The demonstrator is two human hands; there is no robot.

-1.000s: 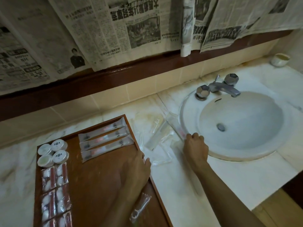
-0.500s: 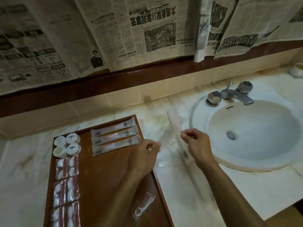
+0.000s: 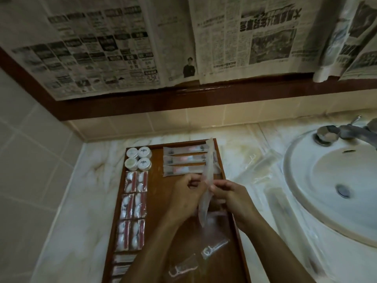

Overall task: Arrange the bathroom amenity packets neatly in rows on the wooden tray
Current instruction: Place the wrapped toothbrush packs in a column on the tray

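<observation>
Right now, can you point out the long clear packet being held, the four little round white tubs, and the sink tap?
Long clear packet (image 3: 209, 160), head view: its upper half, above both hands.
Round white tubs (image 3: 138, 160), head view: middle of the group of four.
Sink tap (image 3: 356, 133), head view: the spout.

A long clear plastic packet (image 3: 206, 193) stands nearly upright above the brown rectangular wooden tray (image 3: 181, 237), where three long packets (image 3: 184, 162) lie in rows at its far end, small round white tubs (image 3: 138, 158) at its far left corner.
</observation>
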